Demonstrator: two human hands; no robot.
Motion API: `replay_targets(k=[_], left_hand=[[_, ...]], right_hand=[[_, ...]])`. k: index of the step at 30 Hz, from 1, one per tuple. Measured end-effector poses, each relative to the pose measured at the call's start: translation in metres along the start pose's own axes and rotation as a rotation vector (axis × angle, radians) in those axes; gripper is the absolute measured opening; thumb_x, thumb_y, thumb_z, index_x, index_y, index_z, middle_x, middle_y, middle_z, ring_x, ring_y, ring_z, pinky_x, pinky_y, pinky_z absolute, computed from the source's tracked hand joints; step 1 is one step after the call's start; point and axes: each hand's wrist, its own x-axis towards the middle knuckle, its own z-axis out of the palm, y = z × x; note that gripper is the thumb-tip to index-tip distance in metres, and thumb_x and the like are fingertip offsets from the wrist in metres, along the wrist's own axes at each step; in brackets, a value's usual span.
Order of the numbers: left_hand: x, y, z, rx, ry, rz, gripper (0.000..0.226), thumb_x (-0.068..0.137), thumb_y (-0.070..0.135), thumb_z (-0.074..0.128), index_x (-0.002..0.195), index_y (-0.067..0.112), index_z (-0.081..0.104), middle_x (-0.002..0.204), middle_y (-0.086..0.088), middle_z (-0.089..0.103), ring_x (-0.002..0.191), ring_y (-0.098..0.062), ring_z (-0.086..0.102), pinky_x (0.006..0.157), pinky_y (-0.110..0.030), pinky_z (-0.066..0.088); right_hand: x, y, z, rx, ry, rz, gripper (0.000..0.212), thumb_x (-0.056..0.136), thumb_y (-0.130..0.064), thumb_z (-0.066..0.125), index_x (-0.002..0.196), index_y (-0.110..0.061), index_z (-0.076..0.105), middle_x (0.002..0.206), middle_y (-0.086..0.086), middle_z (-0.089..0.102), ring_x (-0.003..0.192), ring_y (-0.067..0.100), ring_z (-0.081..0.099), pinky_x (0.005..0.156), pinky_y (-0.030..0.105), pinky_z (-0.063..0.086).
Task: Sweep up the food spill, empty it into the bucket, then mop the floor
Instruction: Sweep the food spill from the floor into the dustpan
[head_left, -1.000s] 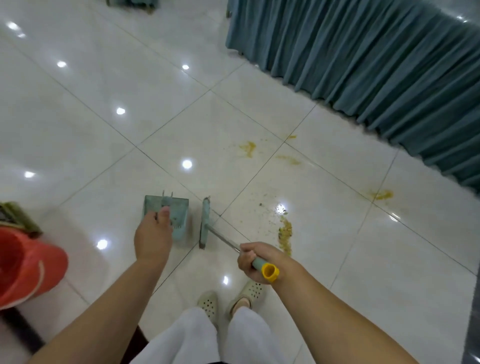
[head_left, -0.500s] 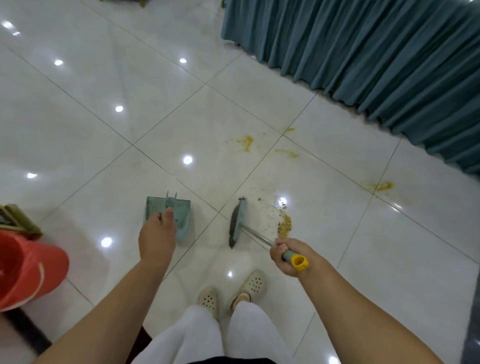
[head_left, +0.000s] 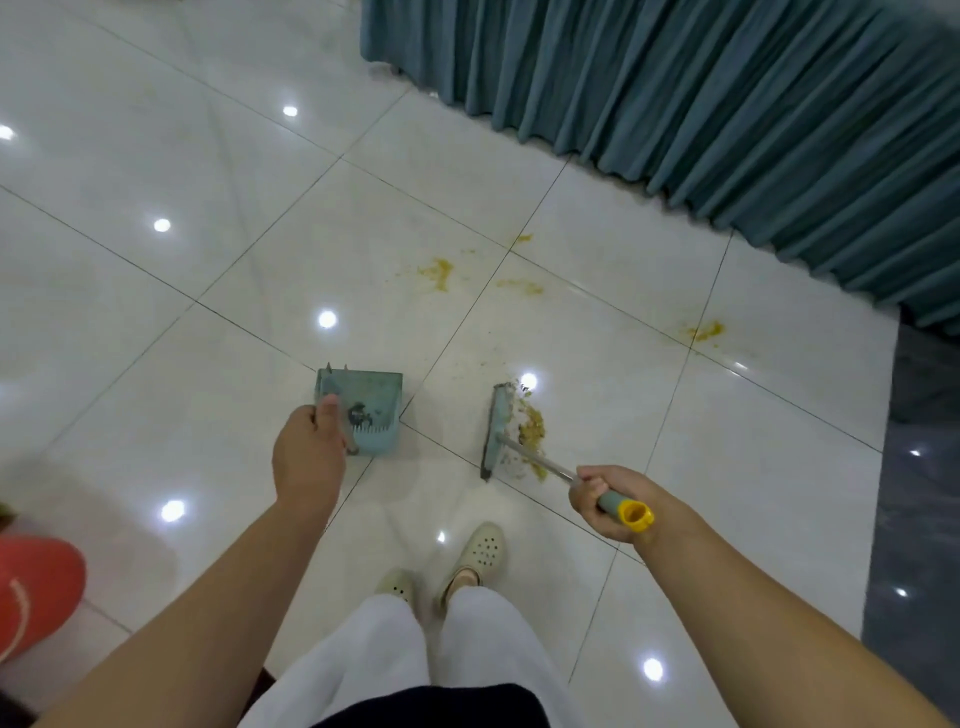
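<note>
My left hand grips the upright handle of a teal dustpan that rests on the white tiled floor. My right hand is closed around the yellow-capped handle of a short broom; its teal head stands on the floor right of the dustpan. A pile of yellow-brown food crumbs lies against the head's right side. More yellow smears mark the tiles farther away, with another smear to the right.
A red bucket sits at the left edge. A pleated teal table skirt runs along the upper right. A dark grey floor strip borders the right. My feet in pale clogs stand just behind the broom.
The broom head has moved to the right, away from the dustpan, and now stands against the crumb pile. The view has shifted right, so less of the bucket shows.
</note>
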Motion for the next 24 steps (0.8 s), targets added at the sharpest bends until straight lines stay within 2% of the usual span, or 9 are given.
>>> replay_targets(k=[2, 5, 12, 15, 19, 22, 24], left_hand=[[0.001, 0.003, 0.0, -0.004, 0.003, 0.005, 0.054, 0.1, 0.043, 0.032, 0.086, -0.002, 0.058, 0.065, -0.003, 0.054, 0.066, -0.024, 0.051, 0.055, -0.03, 0.035], [0.007, 0.002, -0.003, -0.008, 0.022, 0.001, 0.053, 0.1, 0.043, 0.032, 0.09, -0.003, 0.058, 0.077, -0.01, 0.058, 0.068, -0.023, 0.051, 0.05, -0.026, 0.032], [0.018, -0.014, -0.024, -0.014, 0.065, -0.023, 0.053, 0.1, 0.043, 0.034, 0.089, -0.004, 0.057, 0.079, -0.013, 0.058, 0.07, -0.024, 0.051, 0.052, -0.028, 0.034], [0.018, -0.023, -0.033, -0.01, 0.09, -0.049, 0.05, 0.099, 0.043, 0.034, 0.089, -0.001, 0.057, 0.077, -0.011, 0.058, 0.071, -0.024, 0.052, 0.058, -0.03, 0.034], [0.016, -0.033, -0.044, 0.001, 0.11, -0.079, 0.047, 0.1, 0.04, 0.035, 0.086, 0.0, 0.056, 0.066, -0.002, 0.052, 0.069, -0.024, 0.049, 0.055, -0.03, 0.032], [0.016, -0.045, -0.052, -0.01, 0.13, -0.108, 0.052, 0.099, 0.041, 0.035, 0.087, -0.004, 0.058, 0.073, -0.01, 0.056, 0.071, -0.026, 0.051, 0.064, -0.03, 0.034], [0.015, -0.053, -0.057, -0.035, 0.137, -0.124, 0.055, 0.099, 0.042, 0.035, 0.089, -0.007, 0.058, 0.076, -0.014, 0.057, 0.07, -0.026, 0.051, 0.064, -0.03, 0.035]], right_hand=[[-0.004, 0.004, 0.001, -0.001, -0.027, 0.03, 0.01, 0.1, -0.013, 0.041, 0.091, -0.007, 0.04, 0.049, 0.008, 0.039, 0.026, 0.013, 0.041, 0.027, 0.013, 0.038], [-0.003, 0.018, 0.012, -0.042, -0.045, 0.086, 0.015, 0.101, -0.015, 0.04, 0.089, -0.006, 0.04, 0.048, 0.009, 0.04, 0.025, 0.013, 0.042, 0.027, 0.013, 0.038], [0.026, 0.069, 0.048, -0.143, -0.106, 0.198, 0.017, 0.099, -0.011, 0.043, 0.083, -0.005, 0.04, 0.049, 0.009, 0.041, 0.025, 0.012, 0.042, 0.026, 0.014, 0.037], [0.035, 0.094, 0.057, -0.137, -0.131, 0.232, 0.016, 0.098, -0.008, 0.043, 0.083, -0.005, 0.04, 0.048, 0.009, 0.041, 0.025, 0.011, 0.041, 0.026, 0.014, 0.037], [0.043, 0.107, 0.051, -0.124, -0.091, 0.201, 0.015, 0.099, -0.012, 0.044, 0.087, -0.004, 0.041, 0.048, 0.009, 0.042, 0.025, 0.012, 0.041, 0.026, 0.014, 0.037], [0.039, 0.098, 0.038, -0.091, -0.06, 0.145, 0.014, 0.099, -0.012, 0.044, 0.089, -0.004, 0.041, 0.049, 0.008, 0.041, 0.027, 0.012, 0.043, 0.026, 0.014, 0.037], [0.029, 0.088, 0.03, -0.048, -0.056, 0.105, 0.012, 0.099, -0.011, 0.042, 0.089, -0.004, 0.041, 0.048, 0.008, 0.04, 0.027, 0.012, 0.043, 0.026, 0.014, 0.037]])
